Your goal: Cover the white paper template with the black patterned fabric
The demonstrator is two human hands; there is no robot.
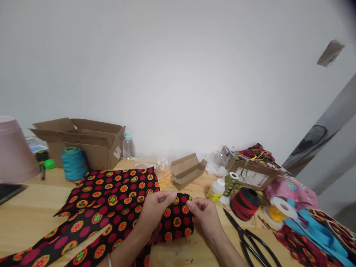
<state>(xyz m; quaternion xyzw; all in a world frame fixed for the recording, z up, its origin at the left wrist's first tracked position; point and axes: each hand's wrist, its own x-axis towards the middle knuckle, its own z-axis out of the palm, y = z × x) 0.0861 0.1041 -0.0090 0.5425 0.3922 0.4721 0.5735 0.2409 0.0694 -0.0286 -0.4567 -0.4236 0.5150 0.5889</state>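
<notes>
Between my two hands a piece of black fabric with red dots and orange-green flower circles hangs over the table front. My left hand pinches its upper left edge between thumb and fingers. At the upper right corner my right hand has the same fabric between thumb and forefinger. A larger spread of matching patterned cloth lies to the left, partly under my left forearm, with long strips running to the lower left. Black-handled scissors rest just right of my right forearm.
Behind my hands stand a small open cardboard box, a glue bottle, and a green thread spool. A red-black thread cone, yellow spool and blue ribbon crowd the right. A teal cone and large carton stand left.
</notes>
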